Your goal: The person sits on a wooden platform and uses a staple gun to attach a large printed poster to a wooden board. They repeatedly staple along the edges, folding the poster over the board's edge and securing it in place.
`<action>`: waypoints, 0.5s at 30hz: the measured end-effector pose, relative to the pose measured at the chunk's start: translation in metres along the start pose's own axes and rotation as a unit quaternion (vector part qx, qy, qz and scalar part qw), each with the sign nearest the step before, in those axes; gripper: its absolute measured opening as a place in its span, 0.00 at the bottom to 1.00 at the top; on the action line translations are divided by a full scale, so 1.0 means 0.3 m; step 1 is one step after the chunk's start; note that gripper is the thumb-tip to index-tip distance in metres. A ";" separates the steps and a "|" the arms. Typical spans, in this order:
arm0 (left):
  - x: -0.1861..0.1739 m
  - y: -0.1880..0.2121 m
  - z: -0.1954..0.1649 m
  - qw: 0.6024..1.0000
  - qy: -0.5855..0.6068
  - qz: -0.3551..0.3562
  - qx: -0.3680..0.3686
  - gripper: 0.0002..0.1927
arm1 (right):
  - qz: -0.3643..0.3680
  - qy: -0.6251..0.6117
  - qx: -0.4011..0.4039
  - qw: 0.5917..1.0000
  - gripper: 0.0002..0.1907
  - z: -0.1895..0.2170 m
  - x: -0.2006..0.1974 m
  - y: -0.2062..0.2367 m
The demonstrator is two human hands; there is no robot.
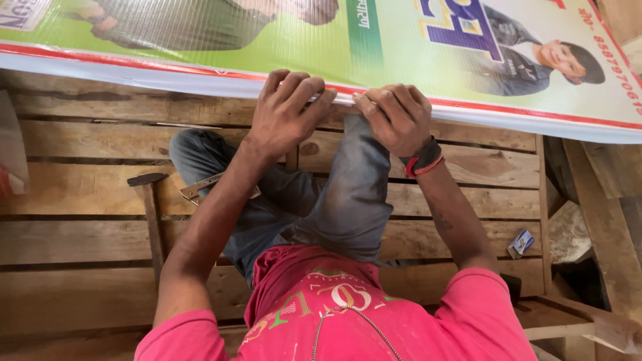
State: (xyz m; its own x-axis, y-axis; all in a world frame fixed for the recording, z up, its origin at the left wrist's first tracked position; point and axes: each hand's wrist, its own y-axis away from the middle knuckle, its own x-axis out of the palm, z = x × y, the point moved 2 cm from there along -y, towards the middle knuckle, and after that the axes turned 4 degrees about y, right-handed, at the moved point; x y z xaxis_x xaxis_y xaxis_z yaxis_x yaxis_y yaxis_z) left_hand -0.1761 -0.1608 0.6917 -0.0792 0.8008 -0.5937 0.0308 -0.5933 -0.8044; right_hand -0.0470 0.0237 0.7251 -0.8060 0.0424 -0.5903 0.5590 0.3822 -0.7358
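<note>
Across the top of the view lies a large printed banner (374,40), green and white with a red border, its near edge running over a frame of wooden slats (80,187). Both hands pinch that edge side by side: the left hand (289,110) with fingers curled over it, the right hand (396,117) closed on it just beside. To do this well, the person would likely keep the pull even so the edge stays straight along the slat. A hammer (150,207) lies on the slats near the left knee, and a small blue box (521,243) sits at the right.
</note>
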 end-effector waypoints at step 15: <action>-0.010 -0.008 0.010 0.996 -0.030 0.001 0.079 0.12 | 0.020 -0.012 -0.020 1.000 0.12 0.014 0.004 -0.021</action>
State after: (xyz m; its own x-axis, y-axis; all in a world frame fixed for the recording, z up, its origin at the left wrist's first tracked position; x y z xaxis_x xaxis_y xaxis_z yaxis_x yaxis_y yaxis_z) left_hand -0.1788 -0.1619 0.6955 -0.1392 0.7966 -0.5882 -0.1260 -0.6034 -0.7874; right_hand -0.0508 0.0176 0.7277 -0.7774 0.0358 -0.6280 0.5826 0.4171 -0.6976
